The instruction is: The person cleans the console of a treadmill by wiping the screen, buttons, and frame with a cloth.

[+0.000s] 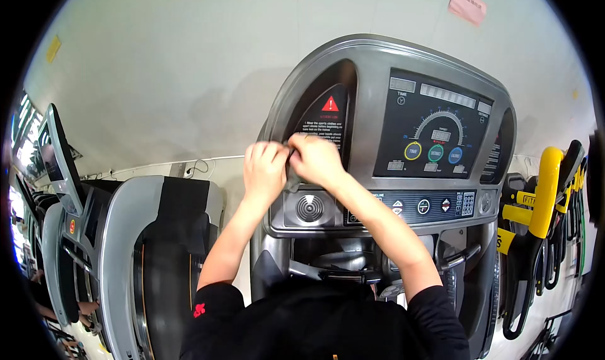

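Both hands are raised together at the left side of a grey treadmill console. My left hand has its fingers curled, and its fingertips meet those of my right hand. Something small and dark shows between the fingers; I cannot make out what it is. Behind the hands is a black warning label with a red triangle, partly covered by my right hand. Just below them sits a round speaker grille. The display panel with coloured circles is to their right.
Another treadmill stands on the left. Yellow and black gym equipment is on the right. A pink paper hangs on the pale wall, and a white cable lies near its foot. At the far left edge a person's arm shows.
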Tool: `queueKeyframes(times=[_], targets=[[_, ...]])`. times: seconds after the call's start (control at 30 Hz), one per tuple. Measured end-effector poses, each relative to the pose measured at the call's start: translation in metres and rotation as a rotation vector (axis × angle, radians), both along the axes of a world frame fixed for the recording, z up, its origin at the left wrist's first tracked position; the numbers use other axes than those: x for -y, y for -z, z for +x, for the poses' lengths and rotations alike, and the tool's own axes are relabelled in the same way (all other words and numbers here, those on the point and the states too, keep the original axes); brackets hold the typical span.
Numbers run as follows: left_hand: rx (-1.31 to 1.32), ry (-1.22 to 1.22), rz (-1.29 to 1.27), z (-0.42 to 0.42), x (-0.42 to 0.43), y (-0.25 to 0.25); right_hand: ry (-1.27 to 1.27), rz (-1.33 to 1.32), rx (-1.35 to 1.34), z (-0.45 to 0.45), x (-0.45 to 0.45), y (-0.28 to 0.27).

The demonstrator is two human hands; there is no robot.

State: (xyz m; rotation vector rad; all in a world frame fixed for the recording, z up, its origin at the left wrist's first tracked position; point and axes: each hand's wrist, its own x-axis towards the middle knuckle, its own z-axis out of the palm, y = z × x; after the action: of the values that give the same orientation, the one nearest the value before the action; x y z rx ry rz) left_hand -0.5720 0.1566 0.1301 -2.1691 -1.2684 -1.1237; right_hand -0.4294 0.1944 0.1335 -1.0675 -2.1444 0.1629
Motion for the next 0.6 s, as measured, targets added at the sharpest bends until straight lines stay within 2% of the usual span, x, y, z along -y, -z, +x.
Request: queueKeyframes(times=[0.07,0.3,0.4,0.43,0.5,0.53,0.6], targets=[[-0.039,-0.006,-0.150,-0.004,0.017,0.015,-0.078,-0.265,0.114,-0.003,0.009,0.008],[-0.018,-0.006,-0.292,-0.004,0.031,0.008,-0.138,-0.376,0.242,0.006,0.008,-0.003],[0.148,0.226,-0.591,-0.010,0.030,0.004,-0.136,-0.422,0.387,0.026,0.016,-0.012],[0.147,0.232,-0.591,-0.012,0.030,0.001,-0.131,-0.423,0.386,0.033,0.020,-0.012],[0.306,0.252,-0.561,-0.017,0.029,-0.001,-0.071,-0.497,0.437,0.047,0.030,-0.015],[0.351,0.238,-0.557,-0.020,0.028,0.000,0.017,-0.474,0.408,0.054,0.035,-0.020],[0.419,0.225,-0.514,-0.021,0.028,0.001,0.148,-0.301,0.138,0.072,0.039,-0.035]])
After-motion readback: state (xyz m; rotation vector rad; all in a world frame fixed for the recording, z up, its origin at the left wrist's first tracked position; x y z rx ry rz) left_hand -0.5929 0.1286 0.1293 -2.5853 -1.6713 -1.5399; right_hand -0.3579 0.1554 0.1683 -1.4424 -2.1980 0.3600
